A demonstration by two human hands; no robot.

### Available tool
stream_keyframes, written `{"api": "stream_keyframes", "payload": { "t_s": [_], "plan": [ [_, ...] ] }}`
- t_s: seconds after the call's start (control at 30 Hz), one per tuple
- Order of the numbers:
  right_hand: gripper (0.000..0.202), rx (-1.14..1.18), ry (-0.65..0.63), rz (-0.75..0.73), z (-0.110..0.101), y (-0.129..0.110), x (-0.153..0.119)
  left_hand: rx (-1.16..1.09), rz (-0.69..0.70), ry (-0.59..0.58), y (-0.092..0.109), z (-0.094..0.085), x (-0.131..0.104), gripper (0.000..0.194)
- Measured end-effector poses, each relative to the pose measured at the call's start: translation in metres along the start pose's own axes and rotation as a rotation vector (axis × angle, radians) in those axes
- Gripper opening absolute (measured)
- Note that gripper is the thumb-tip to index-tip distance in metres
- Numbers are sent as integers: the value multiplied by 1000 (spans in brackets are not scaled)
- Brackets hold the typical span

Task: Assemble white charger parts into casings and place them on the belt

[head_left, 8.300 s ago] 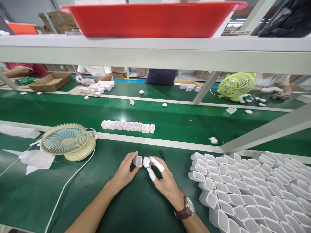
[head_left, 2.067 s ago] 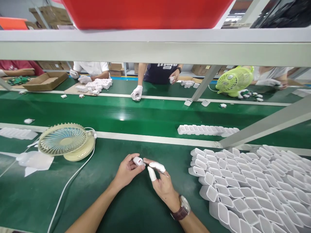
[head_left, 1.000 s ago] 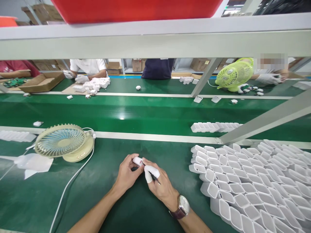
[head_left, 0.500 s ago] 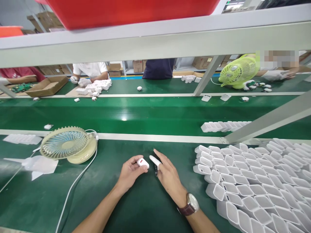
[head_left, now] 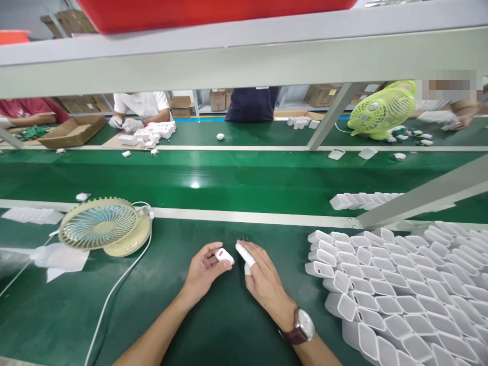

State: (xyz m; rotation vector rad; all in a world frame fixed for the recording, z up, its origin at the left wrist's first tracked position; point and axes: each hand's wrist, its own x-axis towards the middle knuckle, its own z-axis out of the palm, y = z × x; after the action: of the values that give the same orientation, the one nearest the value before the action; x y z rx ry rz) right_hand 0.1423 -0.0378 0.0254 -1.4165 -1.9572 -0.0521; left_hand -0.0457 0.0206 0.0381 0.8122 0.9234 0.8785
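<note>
A small white USB charger (head_left: 224, 255) with a red port is pinched between the thumb and fingers of my left hand (head_left: 206, 267), just above the green bench. Close to its right, my right hand (head_left: 267, 279) is tilted on edge with its fingers drawn together. White covers (head_left: 246, 256) sit on its thumb and index finger. Two thin pins stick up past the fingertips, but the part they belong to is hidden by the hand. A gap separates the charger from the right fingertips.
Open white housings (head_left: 385, 290) stand in packed rows on the right. A beige fan (head_left: 107, 226) with its cable is on the left. Beyond runs a green belt (head_left: 213, 178) carrying white parts. A slanted post (head_left: 427, 188) and a shelf (head_left: 229, 66) frame the far workers.
My right hand has turned, hiding the black piece seen under its fingers before; thin pins now show above them. The belt's parts have moved right. My left hand keeps hold of the charger.
</note>
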Motion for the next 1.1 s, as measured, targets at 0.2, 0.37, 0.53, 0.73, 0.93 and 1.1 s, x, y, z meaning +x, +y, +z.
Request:
{"api": "stream_keyframes", "payload": {
  "t_s": [0.2, 0.37, 0.53, 0.73, 0.93, 1.1],
  "plan": [
    [66, 147, 14, -4, -2, -19, 2, -16, 19, 4, 4, 2, -2, 52],
    [61, 133, -14, -5, 1, -23, 3, -16, 45, 2, 5, 3, -3, 48],
    [60, 123, 23, -15, 3, -22, 0, 13, 82, 19, 4, 2, -3, 46],
    [63, 123, 52, -14, 4, -22, -2, 67, 113, 3, 3, 1, -3, 44],
    [59, 142, 46, -13, 5, -23, -1, 76, 111, -16, 2, 2, -4, 43],
    [58, 156, 46, 15, 5, -24, 0, 65, 105, -33, 2, 1, -4, 43]
  ]
}}
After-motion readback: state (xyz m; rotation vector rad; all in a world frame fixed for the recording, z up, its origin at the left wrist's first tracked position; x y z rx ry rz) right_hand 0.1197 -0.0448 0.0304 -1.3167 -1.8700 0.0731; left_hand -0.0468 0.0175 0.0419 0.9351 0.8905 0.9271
